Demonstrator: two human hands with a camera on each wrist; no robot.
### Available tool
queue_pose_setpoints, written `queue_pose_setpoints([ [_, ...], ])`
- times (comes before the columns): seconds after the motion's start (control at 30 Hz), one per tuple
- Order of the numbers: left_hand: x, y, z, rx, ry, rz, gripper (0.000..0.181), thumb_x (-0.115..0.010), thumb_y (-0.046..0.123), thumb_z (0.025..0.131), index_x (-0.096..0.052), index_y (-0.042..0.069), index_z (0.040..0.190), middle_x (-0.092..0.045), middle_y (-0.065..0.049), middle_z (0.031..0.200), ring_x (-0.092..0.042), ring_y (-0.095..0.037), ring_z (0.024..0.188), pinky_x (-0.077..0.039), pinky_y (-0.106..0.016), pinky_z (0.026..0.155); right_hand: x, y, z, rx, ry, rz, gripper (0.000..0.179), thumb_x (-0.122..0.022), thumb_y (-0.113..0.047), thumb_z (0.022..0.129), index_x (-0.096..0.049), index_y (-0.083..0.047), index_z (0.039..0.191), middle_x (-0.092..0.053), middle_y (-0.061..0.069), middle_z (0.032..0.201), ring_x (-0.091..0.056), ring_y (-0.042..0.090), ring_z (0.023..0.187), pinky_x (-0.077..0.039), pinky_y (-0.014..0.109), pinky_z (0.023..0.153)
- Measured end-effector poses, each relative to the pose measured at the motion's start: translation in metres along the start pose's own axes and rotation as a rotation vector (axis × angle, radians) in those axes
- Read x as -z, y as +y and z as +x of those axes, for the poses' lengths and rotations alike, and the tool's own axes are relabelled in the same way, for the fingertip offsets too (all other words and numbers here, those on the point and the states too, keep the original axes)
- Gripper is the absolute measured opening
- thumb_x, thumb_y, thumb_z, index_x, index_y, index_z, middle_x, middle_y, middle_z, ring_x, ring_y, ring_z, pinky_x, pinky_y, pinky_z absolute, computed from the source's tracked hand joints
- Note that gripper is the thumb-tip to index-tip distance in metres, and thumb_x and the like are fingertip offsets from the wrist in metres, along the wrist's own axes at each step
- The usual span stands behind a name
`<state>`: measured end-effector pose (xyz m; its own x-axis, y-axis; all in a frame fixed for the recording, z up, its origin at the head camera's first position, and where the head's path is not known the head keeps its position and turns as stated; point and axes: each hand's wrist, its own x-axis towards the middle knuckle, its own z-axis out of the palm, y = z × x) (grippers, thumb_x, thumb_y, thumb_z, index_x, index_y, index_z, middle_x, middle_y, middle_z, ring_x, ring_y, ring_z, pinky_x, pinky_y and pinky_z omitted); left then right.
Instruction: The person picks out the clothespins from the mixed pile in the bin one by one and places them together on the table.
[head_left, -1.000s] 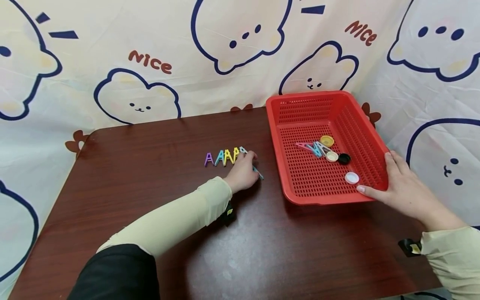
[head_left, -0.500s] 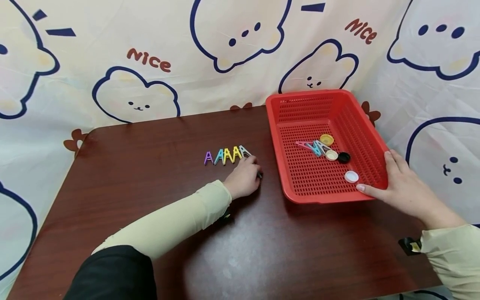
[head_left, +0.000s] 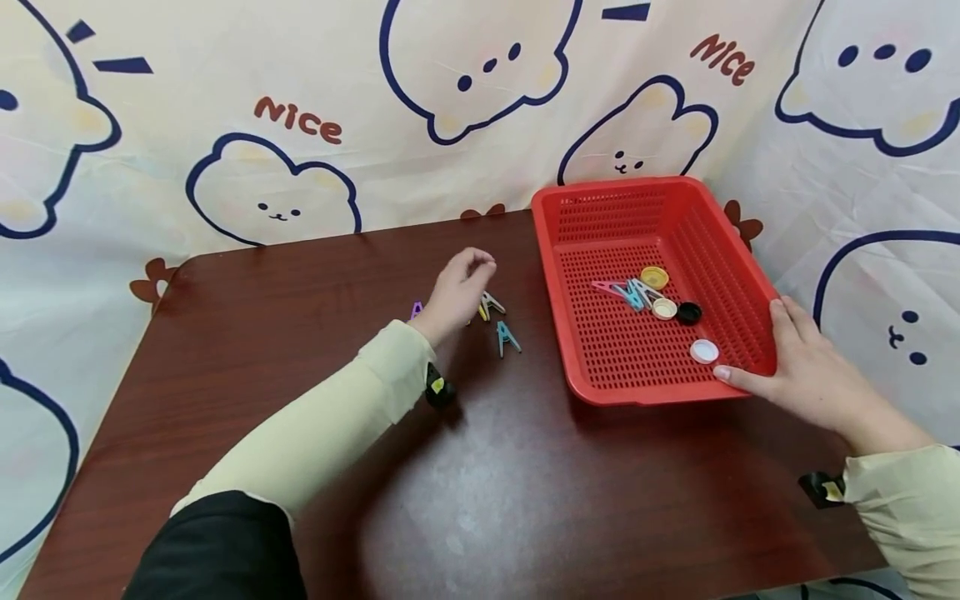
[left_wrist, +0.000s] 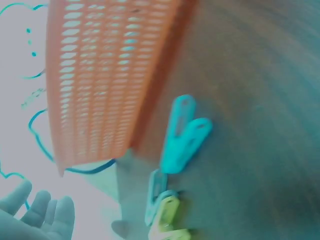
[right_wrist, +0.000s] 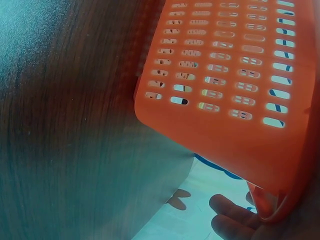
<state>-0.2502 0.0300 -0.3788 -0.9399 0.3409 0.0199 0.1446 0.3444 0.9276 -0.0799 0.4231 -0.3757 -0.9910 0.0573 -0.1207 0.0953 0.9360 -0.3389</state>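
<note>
My left hand (head_left: 453, 296) is raised over the row of clothespins, fingers loosely bent with nothing in them. A blue clothespin (head_left: 506, 337) lies on the table at the row's right end, beside a grey clothespin (head_left: 492, 303). Left along the row, part of a purple clothespin (head_left: 417, 309) shows; the hand hides most between. In the left wrist view the blue clothespin (left_wrist: 182, 137) stands apart from my fingers (left_wrist: 62, 215). My right hand (head_left: 821, 379) holds the near right corner of a red basket (head_left: 558, 317), thumb on the front rim and fingers along the right side.
Inside the basket lie a pink clothespin (head_left: 606, 287), a blue clothespin (head_left: 628, 296), a grey one, and several round caps, including a yellow cap (head_left: 654, 277) and a black cap (head_left: 688, 313). A printed cloth (head_left: 450, 183) hangs behind the brown table (head_left: 300, 333).
My left hand has let go of the blue clothespin, which now lies at the row's right end. That hand has moved up and left. My right hand stays on the basket.
</note>
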Motion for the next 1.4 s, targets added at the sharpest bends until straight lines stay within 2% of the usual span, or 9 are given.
queue_pose_setpoints([
  [0.13, 0.008, 0.015, 0.009, 0.141, 0.017, -0.411, 0.036, -0.041, 0.023, 0.113, -0.050, -0.001, 0.138, -0.054, -0.017, 0.129, -0.055, -0.024, 0.109, -0.048, -0.039, 0.098, 0.002, -0.001, -0.001, -0.011, -0.005, 0.004, 0.127, -0.079, -0.049, 0.087, 0.009, 0.010, 0.158, -0.006, 0.044, 0.153, -0.027, 0.062, 0.123, -0.048, 0.076, 0.082],
  [0.23, 0.012, 0.024, 0.017, 0.189, 0.019, -0.669, 0.038, -0.038, 0.027, 0.113, -0.050, -0.001, 0.135, -0.055, -0.013, 0.123, -0.055, -0.022, 0.105, -0.049, -0.035, 0.094, 0.004, -0.001, -0.001, -0.012, -0.004, 0.003, 0.126, -0.078, -0.049, 0.088, 0.009, 0.010, 0.158, -0.006, 0.044, 0.153, -0.027, 0.062, 0.124, -0.047, 0.076, 0.084],
  [0.33, 0.014, 0.031, 0.024, 0.207, 0.007, -0.782, 0.035, -0.036, 0.031, 0.113, -0.052, 0.003, 0.126, -0.056, -0.009, 0.116, -0.055, -0.022, 0.104, -0.048, -0.032, 0.091, 0.004, -0.002, -0.001, -0.017, -0.015, 0.004, 0.126, -0.076, -0.052, 0.089, 0.010, 0.010, 0.158, -0.005, 0.043, 0.154, -0.026, 0.062, 0.125, -0.046, 0.077, 0.086],
  [0.47, 0.011, 0.041, 0.034, 0.199, -0.021, -0.789, 0.029, -0.038, 0.028, 0.112, -0.053, 0.005, 0.119, -0.056, -0.009, 0.113, -0.054, -0.023, 0.104, -0.048, -0.033, 0.092, 0.004, -0.002, 0.000, -0.025, -0.029, -0.004, 0.127, -0.075, -0.054, 0.088, 0.010, 0.010, 0.157, -0.003, 0.043, 0.156, -0.025, 0.063, 0.127, -0.043, 0.078, 0.088],
  [0.63, -0.005, 0.059, 0.046, 0.146, -0.086, -0.634, 0.027, -0.046, 0.019, 0.110, -0.054, -0.002, 0.125, -0.057, -0.016, 0.119, -0.058, -0.029, 0.107, -0.050, -0.037, 0.096, 0.003, -0.003, 0.001, -0.018, -0.021, -0.007, 0.126, -0.075, -0.054, 0.089, 0.009, 0.011, 0.157, -0.003, 0.042, 0.156, -0.025, 0.063, 0.128, -0.041, 0.079, 0.090],
  [0.77, -0.022, 0.077, 0.057, 0.102, -0.181, -0.381, 0.028, -0.053, 0.013, 0.108, -0.056, -0.004, 0.130, -0.057, -0.018, 0.129, -0.058, -0.031, 0.114, -0.050, -0.040, 0.100, 0.002, -0.003, 0.000, -0.021, -0.013, -0.003, 0.127, -0.076, -0.055, 0.088, 0.008, 0.010, 0.158, -0.005, 0.043, 0.156, -0.026, 0.063, 0.127, -0.042, 0.079, 0.089],
  [0.93, -0.045, 0.101, 0.071, 0.082, -0.302, -0.071, 0.028, -0.060, 0.017, 0.105, -0.058, 0.004, 0.130, -0.060, -0.008, 0.127, -0.061, -0.021, 0.109, -0.053, -0.033, 0.095, 0.002, -0.002, -0.002, -0.021, -0.011, -0.001, 0.128, -0.077, -0.055, 0.087, 0.007, 0.011, 0.158, -0.005, 0.043, 0.156, -0.027, 0.063, 0.127, -0.042, 0.079, 0.089],
  [1.13, -0.072, 0.123, 0.086, -0.032, -0.514, 0.275, 0.030, -0.067, 0.017, 0.100, -0.057, 0.007, 0.127, -0.063, -0.006, 0.122, -0.061, -0.020, 0.107, -0.052, -0.027, 0.088, 0.001, 0.000, -0.002, 0.009, 0.000, 0.000, 0.126, -0.076, -0.055, 0.087, 0.004, 0.013, 0.157, -0.008, 0.043, 0.156, -0.028, 0.063, 0.128, -0.041, 0.078, 0.091],
  [1.4, -0.106, 0.144, 0.097, -0.179, -0.632, 0.517, 0.032, -0.068, 0.016, 0.099, -0.057, 0.007, 0.128, -0.063, -0.005, 0.117, -0.056, -0.016, 0.104, -0.046, -0.025, 0.086, 0.002, 0.001, -0.003, 0.004, 0.012, -0.003, 0.127, -0.080, -0.053, 0.084, 0.001, 0.014, 0.157, -0.011, 0.043, 0.154, -0.031, 0.061, 0.126, -0.045, 0.076, 0.088],
])
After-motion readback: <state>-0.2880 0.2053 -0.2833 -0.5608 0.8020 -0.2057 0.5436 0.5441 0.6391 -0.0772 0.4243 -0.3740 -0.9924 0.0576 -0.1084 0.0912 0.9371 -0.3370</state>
